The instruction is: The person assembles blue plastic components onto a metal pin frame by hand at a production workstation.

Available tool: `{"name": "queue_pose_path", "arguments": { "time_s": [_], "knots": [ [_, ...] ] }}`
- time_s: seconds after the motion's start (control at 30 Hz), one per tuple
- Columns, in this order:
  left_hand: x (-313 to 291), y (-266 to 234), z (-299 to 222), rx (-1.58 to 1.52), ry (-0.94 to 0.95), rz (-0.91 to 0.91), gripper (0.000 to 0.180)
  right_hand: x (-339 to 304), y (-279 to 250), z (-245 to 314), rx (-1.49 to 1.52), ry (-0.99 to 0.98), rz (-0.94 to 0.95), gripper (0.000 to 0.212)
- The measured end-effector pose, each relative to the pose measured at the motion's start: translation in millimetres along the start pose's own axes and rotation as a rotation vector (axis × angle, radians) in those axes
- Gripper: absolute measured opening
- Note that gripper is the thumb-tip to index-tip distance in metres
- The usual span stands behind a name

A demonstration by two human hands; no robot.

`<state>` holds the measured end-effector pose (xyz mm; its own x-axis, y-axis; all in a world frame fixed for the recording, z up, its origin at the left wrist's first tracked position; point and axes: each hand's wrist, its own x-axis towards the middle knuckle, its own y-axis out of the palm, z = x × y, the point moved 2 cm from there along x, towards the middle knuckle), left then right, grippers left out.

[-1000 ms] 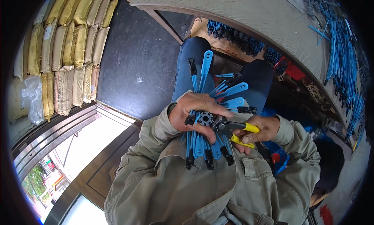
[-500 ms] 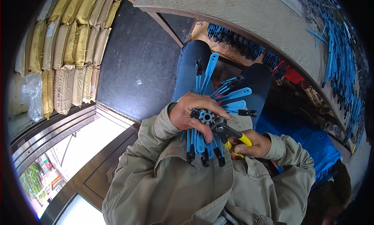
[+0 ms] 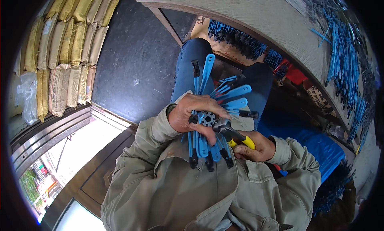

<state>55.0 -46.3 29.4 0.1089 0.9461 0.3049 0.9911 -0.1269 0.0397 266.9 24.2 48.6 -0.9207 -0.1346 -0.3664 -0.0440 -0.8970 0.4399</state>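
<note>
My left hand (image 3: 191, 113) is closed around the middle of a round plastic cluster. Its grey and black hub (image 3: 208, 119) shows between the thumb and forefinger. Flat blue plastic strips (image 3: 207, 69) and thinner black-tipped blue stems (image 3: 195, 71) fan out from it in several directions, above, to the right and below my fingers. In my right hand (image 3: 259, 146) is a pair of pliers with yellow and black handles (image 3: 247, 141). Their metal jaws are at the right side of the hub, close to my left fingertips; what lies between the jaws is hidden.
A worktop (image 3: 240, 19) spans the upper right, with a heap of blue stems (image 3: 340, 63) on it. Beneath it is a carton (image 3: 228, 51) full of similar pieces. Stacked sacks (image 3: 60, 43) stand at left beside the dark floor (image 3: 136, 59). Blue sheeting (image 3: 316, 145) lies at right.
The pliers' handles are closer together than before, and their jaws still sit by the hub. The whole view has shifted slightly; my left hand keeps its hold on the cluster.
</note>
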Motion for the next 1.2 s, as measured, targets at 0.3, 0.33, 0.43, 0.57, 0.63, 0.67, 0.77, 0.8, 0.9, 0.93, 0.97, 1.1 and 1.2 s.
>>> {"name": "queue_pose_path", "arguments": {
  "time_s": [0.3,0.33,0.43,0.57,0.63,0.67,0.77,0.8,0.9,0.93,0.97,1.1,1.2],
  "knots": [
    [-6,-1,-4,0.065,-0.061,-0.073,0.064,2,-30,37,-0.743,-0.496,-0.194,0.026],
    [-6,0,-3,0.097,-0.046,-0.07,0.064,-2,-31,47,-0.786,-0.393,-0.172,0.031],
    [-2,0,-1,0.118,-0.04,-0.048,0.064,-12,-37,69,-0.868,-0.176,-0.142,0.04],
    [1,3,-2,0.141,-0.034,-0.037,0.063,-16,-41,87,-1.012,-0.147,-0.072,0.043],
    [0,4,-3,0.147,-0.036,-0.037,0.063,-17,-41,93,-1.072,-0.084,-0.039,0.044],
    [0,4,-4,0.145,-0.056,-0.027,0.06,-16,-41,94,-1.101,-0.053,-0.022,0.045],
    [1,7,-6,0.148,-0.096,-0.009,0.055,-13,-41,95,-1.074,-0.046,0.001,0.045],
    [0,8,-4,0.144,-0.093,-0.037,0.055,-12,-41,95,-1.06,-0.042,0.013,0.045],
    [-1,12,1,0.144,-0.087,-0.094,0.058,-9,-40,92,-1.061,0.016,-0.002,0.046],
    [0,13,2,0.156,-0.1,-0.135,0.057,-9,-38,91,-1.062,0.05,-0.012,0.046],
    [0,13,2,0.167,-0.113,-0.175,0.055,-7,-34,89,-1.065,0.044,-0.008,0.046],
    [3,11,-4,0.127,-0.234,-0.346,0.052,-1,-16,70,-1.13,0.026,-0.295,0.048],
    [2,6,-6,0.104,-0.291,-0.397,0.051,8,-12,60,-1.054,-0.154,-0.455,0.044]
  ]
}}
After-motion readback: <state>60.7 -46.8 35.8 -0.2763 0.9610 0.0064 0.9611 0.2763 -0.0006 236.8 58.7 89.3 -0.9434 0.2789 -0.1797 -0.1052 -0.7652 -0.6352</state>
